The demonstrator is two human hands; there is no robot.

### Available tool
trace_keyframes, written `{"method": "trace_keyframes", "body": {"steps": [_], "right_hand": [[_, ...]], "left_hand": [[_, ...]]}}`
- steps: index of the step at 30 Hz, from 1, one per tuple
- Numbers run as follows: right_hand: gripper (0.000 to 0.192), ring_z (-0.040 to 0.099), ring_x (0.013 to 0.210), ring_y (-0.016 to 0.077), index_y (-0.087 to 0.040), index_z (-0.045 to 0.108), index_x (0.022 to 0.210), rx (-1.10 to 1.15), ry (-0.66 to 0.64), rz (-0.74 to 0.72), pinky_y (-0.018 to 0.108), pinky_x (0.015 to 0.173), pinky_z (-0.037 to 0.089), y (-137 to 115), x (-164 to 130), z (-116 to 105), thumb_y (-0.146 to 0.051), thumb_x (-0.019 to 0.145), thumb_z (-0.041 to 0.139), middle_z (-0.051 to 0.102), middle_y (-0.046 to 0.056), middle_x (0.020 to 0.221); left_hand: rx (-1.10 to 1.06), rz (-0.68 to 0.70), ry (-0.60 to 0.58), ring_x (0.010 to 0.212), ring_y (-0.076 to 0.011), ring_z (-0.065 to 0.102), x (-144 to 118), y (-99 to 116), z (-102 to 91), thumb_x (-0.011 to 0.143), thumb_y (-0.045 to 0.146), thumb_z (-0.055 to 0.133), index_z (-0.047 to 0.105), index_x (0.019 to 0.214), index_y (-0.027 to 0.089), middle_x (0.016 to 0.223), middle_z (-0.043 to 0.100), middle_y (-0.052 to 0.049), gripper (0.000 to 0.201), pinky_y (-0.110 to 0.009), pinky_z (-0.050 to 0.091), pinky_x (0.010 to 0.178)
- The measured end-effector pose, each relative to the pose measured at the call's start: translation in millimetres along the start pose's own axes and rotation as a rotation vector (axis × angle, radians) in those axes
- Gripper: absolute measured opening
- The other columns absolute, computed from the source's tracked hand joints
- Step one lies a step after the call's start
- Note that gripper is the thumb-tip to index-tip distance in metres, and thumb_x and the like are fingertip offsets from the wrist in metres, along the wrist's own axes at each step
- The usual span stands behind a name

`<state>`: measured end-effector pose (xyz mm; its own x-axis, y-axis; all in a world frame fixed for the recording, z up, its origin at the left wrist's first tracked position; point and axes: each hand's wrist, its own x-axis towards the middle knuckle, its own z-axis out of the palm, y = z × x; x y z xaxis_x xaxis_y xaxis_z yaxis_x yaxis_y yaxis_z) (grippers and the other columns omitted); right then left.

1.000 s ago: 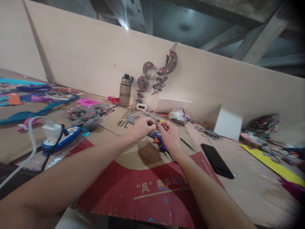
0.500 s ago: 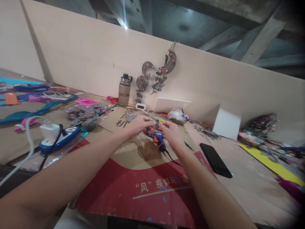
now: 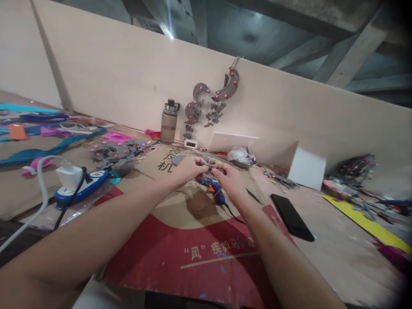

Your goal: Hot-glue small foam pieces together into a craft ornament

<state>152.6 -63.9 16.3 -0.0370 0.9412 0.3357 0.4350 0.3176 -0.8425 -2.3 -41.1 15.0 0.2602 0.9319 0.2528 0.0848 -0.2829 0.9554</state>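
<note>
My left hand (image 3: 191, 168) and my right hand (image 3: 228, 176) meet above the cardboard, fingertips pinched. Between them is a small dark grey piece (image 3: 210, 168), too small to make out fully; both hands grip it. Just below my right hand lies a blue glue gun (image 3: 219, 194) with an orange trigger, its black cord running right. A flat grey piece (image 3: 177, 159) shows on the cardboard behind my left hand. Grey crescent hangings (image 3: 228, 89) with pink and orange dots hang on the wall ahead.
A printed cardboard sheet (image 3: 154, 253) covers the table's middle. A blue power strip (image 3: 102, 177) with cables and a grey dotted heap (image 3: 116, 152) are left. A bottle (image 3: 168, 124) stands behind; a phone (image 3: 291, 216) and yellow sheet (image 3: 363, 219) lie right.
Fingers of both hands have shifted slightly around the small grey piece, the right fingertips drawing closer to the left. The thin loop near the glue gun no longer shows. The view has moved slightly.
</note>
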Motion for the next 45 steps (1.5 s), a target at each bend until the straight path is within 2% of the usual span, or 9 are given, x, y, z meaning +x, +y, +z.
{"method": "trace_keyframes", "body": {"steps": [8,13,18,22,31,36,39,42,45], "right_hand": [[0.019,0.042,0.053,0.0103,-0.017,0.059,0.073,-0.065,0.048,-0.049,0.022,0.051,0.031,12,4,3,-0.034,0.072,0.053,0.052,-0.003,0.058],[0.015,0.046,0.056,0.0119,-0.019,0.058,0.069,-0.237,0.029,-0.055,0.022,0.053,0.032,8,5,-3,-0.030,0.073,0.050,0.054,-0.002,0.059],[0.011,0.051,0.063,0.0138,-0.020,0.059,0.072,-0.407,-0.044,-0.135,0.023,0.058,0.035,-2,-1,-7,-0.024,0.075,0.050,0.060,0.000,0.066],[0.008,0.054,0.071,0.0154,-0.019,0.060,0.076,-0.564,-0.069,-0.223,0.025,0.064,0.036,-3,-4,-3,-0.021,0.076,0.052,0.064,0.004,0.077],[0.014,0.056,0.089,0.0202,-0.015,0.063,0.086,-0.764,-0.083,-0.274,0.029,0.076,0.038,-2,-8,4,-0.016,0.078,0.051,0.064,0.010,0.094],[0.016,0.056,0.092,0.0201,-0.016,0.062,0.091,-0.730,-0.093,-0.261,0.030,0.080,0.039,-6,-11,4,-0.016,0.082,0.048,0.063,0.011,0.099],[0.018,0.055,0.094,0.0206,-0.016,0.058,0.098,-0.666,-0.034,-0.274,0.031,0.082,0.040,-7,-13,6,-0.019,0.084,0.048,0.061,0.011,0.102],[0.021,0.054,0.095,0.0212,-0.015,0.055,0.103,-0.604,0.023,-0.301,0.033,0.083,0.040,-6,-13,7,-0.019,0.083,0.048,0.060,0.011,0.102],[0.018,0.055,0.089,0.0202,-0.016,0.054,0.099,-0.536,0.059,-0.311,0.033,0.079,0.042,-3,-12,6,-0.020,0.082,0.047,0.061,0.009,0.095]], "left_hand": [[0.092,0.024,-0.051,0.050,-0.0084,0.054,-4,2,1.8,0.069,0.021,0.062,0.062,0.068,0.013,0.054,0.060,0.000,0.008,-0.019,0.043,0.052],[0.039,-0.002,-0.289,0.061,-0.0123,0.060,5,-2,-13.0,0.074,0.035,0.061,0.068,0.078,0.012,0.070,0.067,-0.007,0.025,-0.023,0.046,0.057],[0.211,0.125,-0.216,0.064,-0.0131,0.059,9,0,-25.6,0.071,0.038,0.064,0.071,0.092,0.014,0.080,0.069,-0.007,0.032,-0.022,0.044,0.056],[0.407,0.252,-0.258,0.066,-0.0140,0.061,4,6,-20.8,0.067,0.025,0.065,0.073,0.085,0.016,0.074,0.070,-0.004,0.022,-0.021,0.043,0.058],[0.607,0.341,-0.155,0.059,-0.0137,0.058,2,-2,-6.8,0.060,0.015,0.064,0.066,0.072,0.017,0.064,0.066,-0.001,0.012,-0.022,0.039,0.054],[0.619,0.357,-0.080,0.057,-0.0137,0.055,3,-5,-3.9,0.058,0.013,0.064,0.064,0.068,0.019,0.063,0.064,0.000,0.012,-0.023,0.038,0.054],[0.570,0.326,-0.009,0.059,-0.0144,0.057,3,-7,-4.2,0.059,0.012,0.062,0.066,0.070,0.019,0.064,0.065,-0.001,0.014,-0.024,0.039,0.056],[0.443,0.253,-0.004,0.060,-0.0135,0.058,3,-9,-5.9,0.063,0.014,0.059,0.067,0.073,0.018,0.066,0.066,-0.001,0.014,-0.023,0.041,0.055],[0.237,0.149,-0.025,0.056,-0.0123,0.059,3,-10,-6.8,0.066,0.017,0.060,0.065,0.073,0.017,0.063,0.064,-0.001,0.008,-0.022,0.043,0.052]]}}
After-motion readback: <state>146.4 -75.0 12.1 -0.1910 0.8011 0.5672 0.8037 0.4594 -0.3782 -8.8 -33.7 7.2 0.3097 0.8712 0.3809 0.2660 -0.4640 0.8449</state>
